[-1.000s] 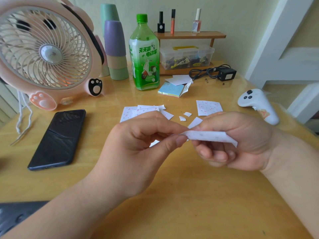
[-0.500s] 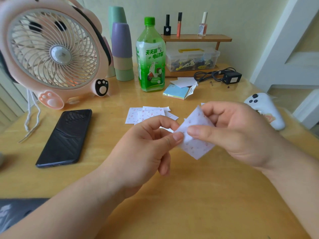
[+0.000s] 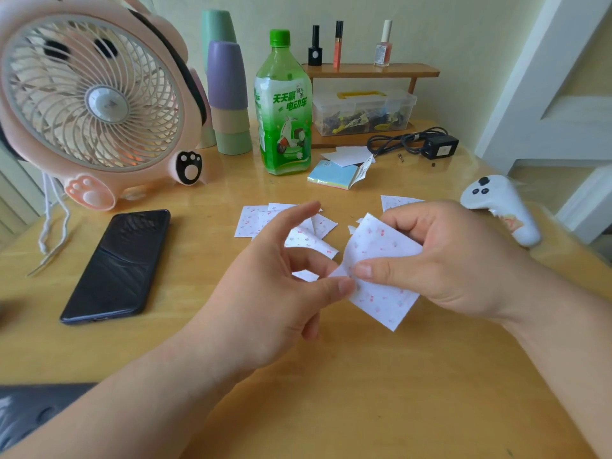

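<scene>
Since half a second ago my left index finger has lifted off the sheet and now points straight toward the green bottle (image 3: 284,107), and the sheet has tilted to face me more fully. My left hand (image 3: 275,293) pinches the left corner of the patterned paper square (image 3: 381,293): the thumb presses the front, a bent finger sits behind, and the index is raised clear. My right hand (image 3: 463,260) grips the same square from the other side, thumb laid across its middle and fingers curled behind its upper edge. The square thus hangs between the two grips as a diamond, above the table (image 3: 364,392), well in front of the bottle. Beyond the hands, cut paper pieces (image 3: 251,220) lie flat between them and the bottle. A dark phone (image 3: 119,263) lies in front of the bottle and to its left; a white controller (image 3: 503,207) lies to its right. A pad of coloured notes (image 3: 331,175) sits just beside the bottle's base on the right. A pink fan (image 3: 96,101) stands left of the bottle, with stacked cups (image 3: 228,94) between them. A wooden shelf (image 3: 371,70) stands behind the bottle, to its right.
</scene>
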Demonstrator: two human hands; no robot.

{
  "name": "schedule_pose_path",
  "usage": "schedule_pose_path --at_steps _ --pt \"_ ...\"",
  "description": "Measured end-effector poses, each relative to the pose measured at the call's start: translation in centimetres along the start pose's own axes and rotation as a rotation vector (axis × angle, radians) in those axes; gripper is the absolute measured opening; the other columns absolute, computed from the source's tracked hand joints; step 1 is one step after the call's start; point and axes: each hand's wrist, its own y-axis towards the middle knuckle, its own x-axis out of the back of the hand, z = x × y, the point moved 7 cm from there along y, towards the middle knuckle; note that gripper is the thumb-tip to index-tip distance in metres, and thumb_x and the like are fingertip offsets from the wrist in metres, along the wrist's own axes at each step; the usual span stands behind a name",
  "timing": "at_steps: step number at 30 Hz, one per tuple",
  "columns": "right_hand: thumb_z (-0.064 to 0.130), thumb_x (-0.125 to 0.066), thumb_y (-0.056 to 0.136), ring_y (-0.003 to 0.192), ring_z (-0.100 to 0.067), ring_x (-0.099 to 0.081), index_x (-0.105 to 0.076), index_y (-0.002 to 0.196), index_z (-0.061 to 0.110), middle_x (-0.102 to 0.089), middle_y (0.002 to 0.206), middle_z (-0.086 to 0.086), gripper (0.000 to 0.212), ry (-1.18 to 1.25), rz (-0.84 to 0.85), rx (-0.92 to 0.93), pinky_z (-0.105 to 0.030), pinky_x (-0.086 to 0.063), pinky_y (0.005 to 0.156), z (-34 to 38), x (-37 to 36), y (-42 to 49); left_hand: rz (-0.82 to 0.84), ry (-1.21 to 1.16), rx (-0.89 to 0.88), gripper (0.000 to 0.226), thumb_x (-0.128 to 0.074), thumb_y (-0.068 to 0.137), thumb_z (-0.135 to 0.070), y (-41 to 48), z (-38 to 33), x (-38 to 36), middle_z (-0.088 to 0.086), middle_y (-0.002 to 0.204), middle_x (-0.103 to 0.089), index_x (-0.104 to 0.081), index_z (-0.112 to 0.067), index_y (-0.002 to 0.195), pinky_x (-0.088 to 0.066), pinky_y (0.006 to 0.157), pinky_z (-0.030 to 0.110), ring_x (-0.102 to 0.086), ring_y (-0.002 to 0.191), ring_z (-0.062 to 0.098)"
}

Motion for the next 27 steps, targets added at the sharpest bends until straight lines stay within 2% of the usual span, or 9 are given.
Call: schedule_pose_path --at_steps 3,5,7,10,14,19,21,23,27 --pt "0.013 -0.086 0.076 0.075 -0.027 -0.070 -0.076 0.088 0.012 -0.076 0.083 -0.009 0.016 0.072 0.016 0.022 -0.028 -0.053 0.065 0.1 0.1 0.1 -0.060 0.055 -0.057 0.076 -0.080 0.083 -0.011 -0.1 -0.6 0.2 -0.004 0.084 -0.070 -0.043 -0.055 0.133 -0.044 0.046 0.027 -0.056 0.046 0.022" --pt "0.021 -0.091 0.073 0.082 -0.022 -0.072 -0.076 0.091 0.021 -0.077 0.087 0.001 0.023 0.059 0.020 0.057 -0.026 -0.057 0.070 0.3 0.3 0.0 -0.079 0.085 -0.077 0.077 -0.080 0.084 -0.010 -0.2 -0.8 0.3 -0.005 0.085 -0.070 -0.043 -0.058 0.131 -0.045 0.046 0.024 -0.056 0.046 0.022" --pt "0.040 -0.087 0.068 0.090 -0.012 -0.070 -0.075 0.096 0.034 -0.075 0.095 0.012 0.031 -0.105 0.007 0.129 -0.027 -0.057 0.080 0.7 0.6 -0.4 -0.085 0.135 -0.093 0.077 -0.078 0.086 -0.011 -0.3 -0.9 0.2 -0.008 0.086 -0.070 -0.041 -0.057 0.134 -0.046 0.048 0.024 -0.057 0.048 0.022" --pt "0.042 -0.077 0.071 0.105 -0.007 -0.061 -0.072 0.098 0.037 -0.067 0.099 0.022 0.027 -0.420 -0.049 0.303 -0.026 -0.047 0.088 2.4 0.2 -1.4 -0.100 0.264 -0.163 0.081 -0.074 0.088 -0.009 -0.6 -1.4 0.0 -0.017 0.095 -0.069 -0.036 -0.059 0.138 -0.050 0.056 0.024 -0.060 0.055 0.024" --pt "0.031 -0.068 0.081 0.092 -0.013 -0.055 -0.073 0.092 0.031 -0.062 0.086 0.019 0.013 -0.623 -0.131 0.432 -0.041 -0.051 0.076 3.3 -1.2 -1.7 -0.073 0.380 -0.260 0.087 -0.072 0.089 -0.005 -1.0 -2.1 -0.6 -0.027 0.105 -0.065 -0.030 -0.061 0.140 -0.052 0.061 0.023 -0.064 0.060 0.016" --pt "0.024 -0.068 0.081 0.083 -0.014 -0.051 -0.073 0.082 0.030 -0.059 0.077 0.018 0.008 -0.633 -0.213 0.415 -0.043 -0.052 0.067 2.9 -1.0 -1.4 -0.074 0.400 -0.267 0.087 -0.074 0.088 -0.005 -1.1 -2.2 -0.6 -0.030 0.107 -0.066 -0.031 -0.061 0.139 -0.050 0.062 0.017 -0.067 0.063 0.013" --pt "0.020 -0.067 0.080 0.081 -0.017 -0.052 -0.072 0.077 0.025 -0.058 0.075 0.016 0.008 -0.642 -0.225 0.431 -0.043 -0.051 0.063 3.0 -1.1 -1.4 -0.087 0.306 -0.243 0.083 -0.073 0.088 -0.003 -1.0 -1.9 -0.5 -0.023 0.105 -0.070 -0.035 -0.057 0.139 -0.052 0.062 0.022 -0.068 0.061 0.019" --pt "0.018 -0.066 0.079 0.079 -0.020 -0.052 -0.071 0.074 0.023 -0.058 0.074 0.012 0.010 -0.653 -0.238 0.449 -0.042 -0.050 0.060 3.1 -1.2 -1.4 -0.084 0.083 -0.139 0.077 -0.072 0.089 0.002 -0.6 -1.2 -0.3 -0.012 0.100 -0.075 -0.040 -0.048 0.138 -0.052 0.057 0.031 -0.067 0.056 0.025" --pt "0.015 -0.066 0.081 0.074 -0.020 -0.051 -0.072 0.072 0.019 -0.059 0.074 0.006 0.012 -0.688 -0.224 0.508 -0.042 -0.050 0.056 3.3 -1.8 -1.6 -0.061 -0.398 0.144 0.065 -0.066 0.088 0.008 0.0 0.6 -0.4 0.006 0.087 -0.078 -0.041 -0.025 0.139 -0.043 0.045 0.027 -0.057 0.051 0.023"
